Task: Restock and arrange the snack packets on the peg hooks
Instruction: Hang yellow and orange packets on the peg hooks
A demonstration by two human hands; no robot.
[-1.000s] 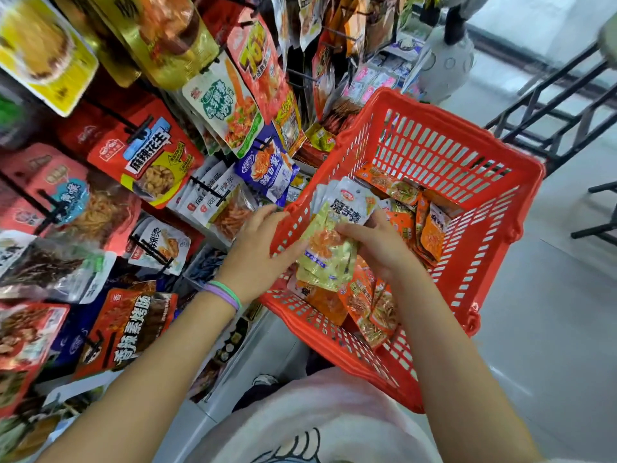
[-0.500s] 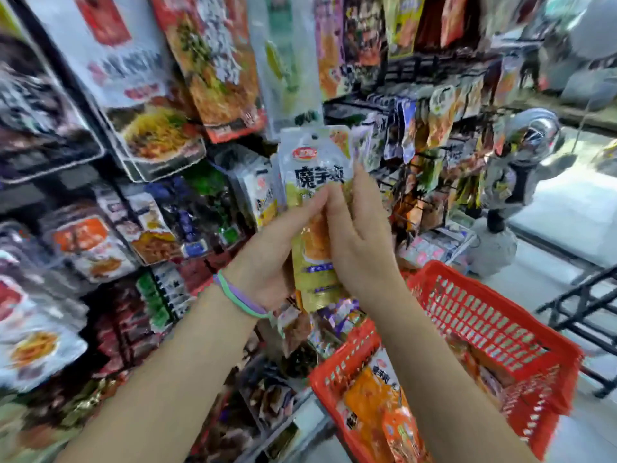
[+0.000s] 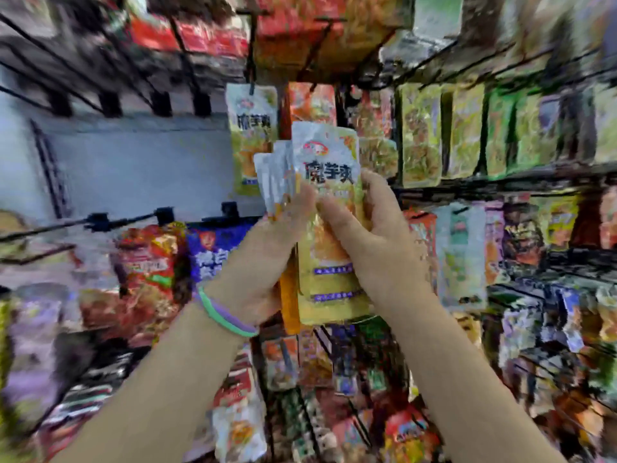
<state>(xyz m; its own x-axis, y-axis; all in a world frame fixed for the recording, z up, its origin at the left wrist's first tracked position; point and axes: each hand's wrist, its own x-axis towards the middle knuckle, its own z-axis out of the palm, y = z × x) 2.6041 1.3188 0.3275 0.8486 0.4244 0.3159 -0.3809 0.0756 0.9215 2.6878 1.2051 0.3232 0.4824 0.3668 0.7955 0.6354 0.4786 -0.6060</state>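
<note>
Both hands (image 3: 334, 235) raised, gripping packets (image 3: 329, 208)

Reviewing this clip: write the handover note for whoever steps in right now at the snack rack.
Left hand: grips the held stack of yellow packets from the left, some fanned out behind the front one.
Right hand: grips the same stack from the right, thumb across its front.
One matching packet hangs on the peg hook just above and left of the stack.
Done: stack raised to rack height.
Left: thread the held packets onto that hook and straighten them. The frame is blurred, so their hang holes cannot be made out.
</note>
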